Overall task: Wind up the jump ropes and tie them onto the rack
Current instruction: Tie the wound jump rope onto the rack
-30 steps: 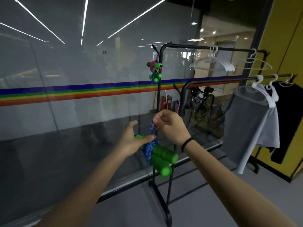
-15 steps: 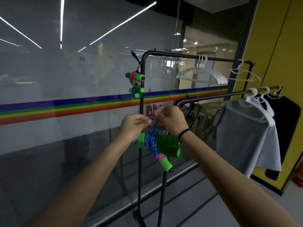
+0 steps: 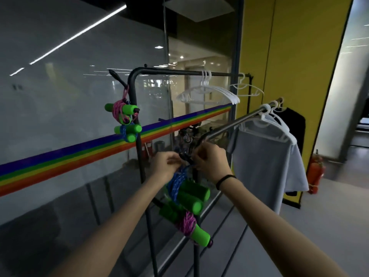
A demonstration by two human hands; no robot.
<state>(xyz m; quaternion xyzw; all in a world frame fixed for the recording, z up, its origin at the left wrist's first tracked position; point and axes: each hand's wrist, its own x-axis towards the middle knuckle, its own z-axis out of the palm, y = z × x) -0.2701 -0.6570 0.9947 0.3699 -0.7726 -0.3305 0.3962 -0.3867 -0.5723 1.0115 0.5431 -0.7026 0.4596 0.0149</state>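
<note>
Head view, blue jump rope [image 3: 176,181]: wound bundle hanging on the rack [image 3: 175,72], just below both hands
Left hand [image 3: 165,164]: fingers curled, pinching the cord's top
Right hand [image 3: 209,162]: pinching the same cord
Handling: probably light, limp braided cord; green foam handles [image 3: 192,193] soft, cylindrical; best gripped by the cord ends

Glass wall [image 3: 60,96] (rainbow stripe [image 3: 79,159] across it) beside a yellow wall [image 3: 289,56]; grey floor [image 3: 329,226].

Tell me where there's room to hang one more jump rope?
Free: the top bar between its left corner and the white hangers; the lower bar between the right hand and the grey shirt. Crowded: the post with rope bundles.
</note>
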